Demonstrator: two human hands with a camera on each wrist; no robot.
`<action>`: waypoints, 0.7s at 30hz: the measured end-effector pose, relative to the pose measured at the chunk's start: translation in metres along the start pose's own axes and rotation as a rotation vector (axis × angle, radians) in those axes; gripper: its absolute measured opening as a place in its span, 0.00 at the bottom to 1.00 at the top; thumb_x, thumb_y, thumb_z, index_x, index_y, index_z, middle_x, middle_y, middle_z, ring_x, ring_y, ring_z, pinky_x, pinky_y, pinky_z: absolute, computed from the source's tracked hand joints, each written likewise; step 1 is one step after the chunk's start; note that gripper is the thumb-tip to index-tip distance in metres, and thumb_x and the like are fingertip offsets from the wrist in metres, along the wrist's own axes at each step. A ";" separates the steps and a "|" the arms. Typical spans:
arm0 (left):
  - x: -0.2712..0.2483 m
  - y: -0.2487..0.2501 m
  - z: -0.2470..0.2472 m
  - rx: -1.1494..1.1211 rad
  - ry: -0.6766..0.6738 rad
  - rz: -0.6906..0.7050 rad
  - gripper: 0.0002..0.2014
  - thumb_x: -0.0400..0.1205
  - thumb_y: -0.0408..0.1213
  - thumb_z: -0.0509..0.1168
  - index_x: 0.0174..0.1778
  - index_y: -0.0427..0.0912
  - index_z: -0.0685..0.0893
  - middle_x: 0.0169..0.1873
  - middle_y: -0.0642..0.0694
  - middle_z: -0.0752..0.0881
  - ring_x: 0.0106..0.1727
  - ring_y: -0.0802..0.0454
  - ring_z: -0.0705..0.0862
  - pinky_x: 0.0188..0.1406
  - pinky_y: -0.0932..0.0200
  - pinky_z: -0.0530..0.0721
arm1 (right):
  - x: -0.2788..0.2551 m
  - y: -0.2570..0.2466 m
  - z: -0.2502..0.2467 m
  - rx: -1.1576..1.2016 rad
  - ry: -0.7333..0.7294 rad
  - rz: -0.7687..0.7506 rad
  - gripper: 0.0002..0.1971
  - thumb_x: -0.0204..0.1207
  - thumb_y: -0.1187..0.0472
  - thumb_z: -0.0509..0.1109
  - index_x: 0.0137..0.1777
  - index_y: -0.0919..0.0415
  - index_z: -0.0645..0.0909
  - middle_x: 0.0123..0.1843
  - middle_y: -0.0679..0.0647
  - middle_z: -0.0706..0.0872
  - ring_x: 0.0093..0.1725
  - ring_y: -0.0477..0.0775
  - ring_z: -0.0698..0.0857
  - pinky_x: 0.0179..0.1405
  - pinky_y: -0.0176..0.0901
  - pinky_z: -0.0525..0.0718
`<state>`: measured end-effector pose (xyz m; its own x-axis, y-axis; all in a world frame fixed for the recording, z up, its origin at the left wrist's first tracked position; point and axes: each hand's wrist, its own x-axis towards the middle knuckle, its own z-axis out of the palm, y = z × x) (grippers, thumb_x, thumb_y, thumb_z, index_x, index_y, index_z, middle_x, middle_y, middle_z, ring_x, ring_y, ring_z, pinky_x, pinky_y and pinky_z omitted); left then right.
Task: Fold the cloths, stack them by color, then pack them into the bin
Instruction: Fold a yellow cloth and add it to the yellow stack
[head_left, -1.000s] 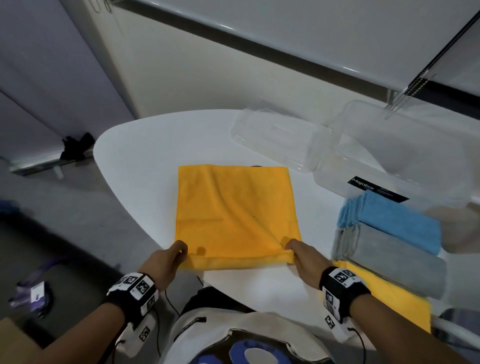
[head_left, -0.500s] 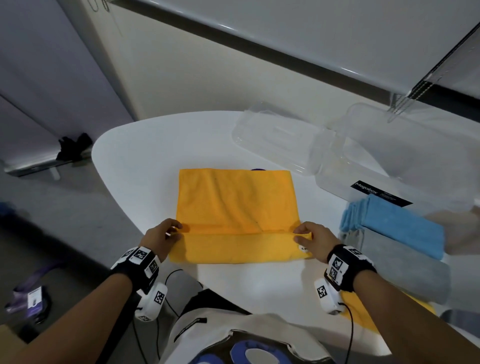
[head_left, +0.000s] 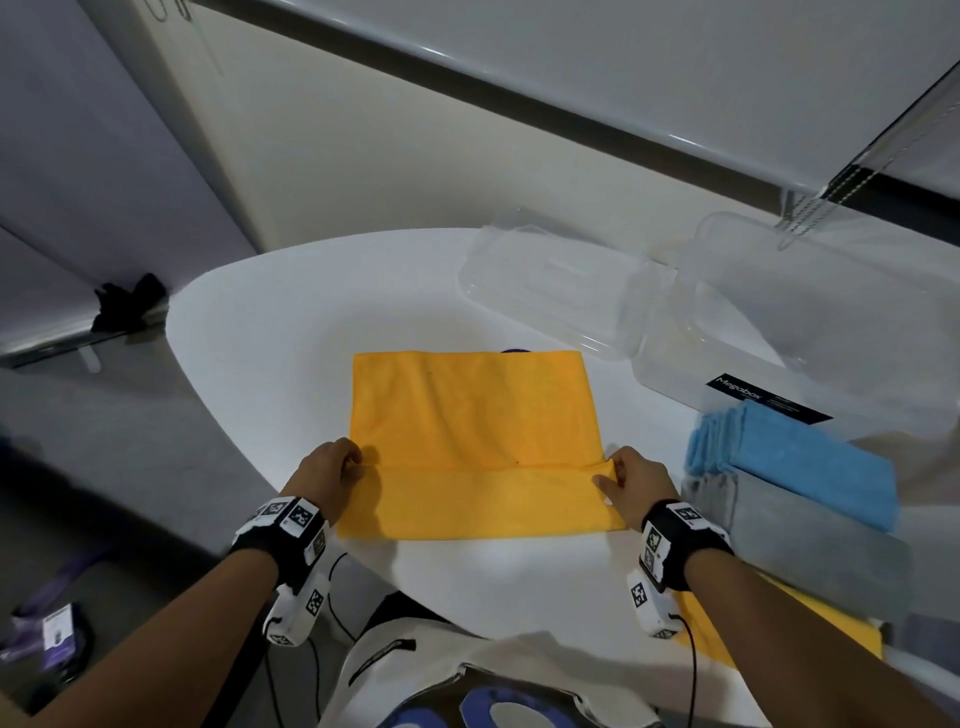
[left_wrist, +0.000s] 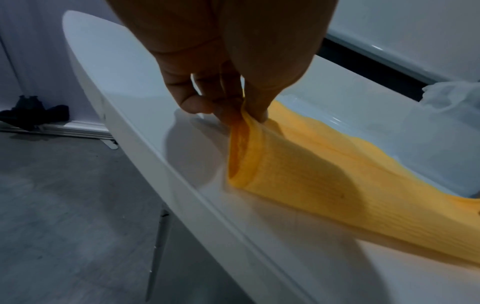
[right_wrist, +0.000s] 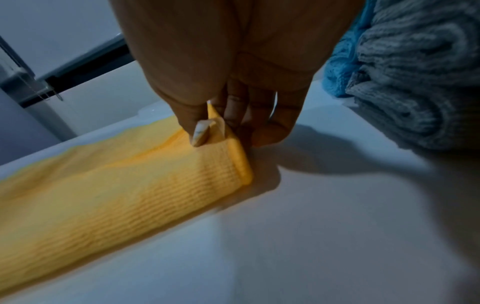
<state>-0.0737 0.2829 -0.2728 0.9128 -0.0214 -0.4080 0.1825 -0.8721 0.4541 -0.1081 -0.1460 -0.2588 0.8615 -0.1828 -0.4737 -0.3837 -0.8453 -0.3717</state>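
A yellow cloth (head_left: 475, 415) lies flat on the white table (head_left: 311, 322), its near edge turned over away from me into a folded band (head_left: 483, 501). My left hand (head_left: 332, 467) pinches the left end of that turned edge (left_wrist: 246, 123), and my right hand (head_left: 631, 480) pinches the right end (right_wrist: 221, 131). The clear plastic bin (head_left: 810, 332) stands at the back right with nothing seen inside it. Folded blue cloths (head_left: 795, 462), grey cloths (head_left: 810, 540) and a yellow cloth (head_left: 810, 618) lie to the right of my right hand.
The bin's clear lid (head_left: 550, 286) lies on the table behind the yellow cloth. The table's curved edge (left_wrist: 166, 164) runs close to my left hand, with grey floor (head_left: 78, 457) below. A dark object (head_left: 127, 301) sits on the floor by the wall.
Both hands have carried the cloth's near edge away from me over the cloth, so the folded band has grown wider. The head view has shifted slightly.
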 end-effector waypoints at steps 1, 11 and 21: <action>0.002 -0.001 0.000 0.018 -0.013 0.003 0.05 0.84 0.39 0.62 0.54 0.46 0.79 0.49 0.47 0.81 0.46 0.49 0.79 0.45 0.59 0.74 | 0.001 0.001 0.001 -0.015 0.006 0.004 0.11 0.80 0.52 0.70 0.50 0.56 0.72 0.37 0.47 0.79 0.42 0.54 0.79 0.41 0.41 0.72; 0.034 0.007 -0.018 0.043 -0.024 -0.025 0.11 0.79 0.38 0.64 0.57 0.45 0.81 0.59 0.43 0.75 0.56 0.42 0.80 0.57 0.50 0.81 | 0.021 -0.020 -0.009 0.013 0.060 -0.041 0.26 0.75 0.43 0.71 0.67 0.56 0.72 0.60 0.53 0.75 0.60 0.55 0.78 0.61 0.52 0.79; 0.132 0.052 -0.057 0.301 -0.113 -0.004 0.36 0.77 0.27 0.58 0.79 0.60 0.62 0.81 0.55 0.59 0.75 0.40 0.65 0.68 0.41 0.73 | 0.124 -0.099 -0.026 -0.321 -0.125 -0.233 0.38 0.78 0.66 0.62 0.86 0.54 0.50 0.88 0.50 0.46 0.78 0.67 0.63 0.77 0.56 0.68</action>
<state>0.0775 0.2625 -0.2581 0.8629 -0.0572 -0.5021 0.0541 -0.9774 0.2043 0.0454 -0.0978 -0.2603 0.8585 0.0772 -0.5069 -0.0433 -0.9742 -0.2217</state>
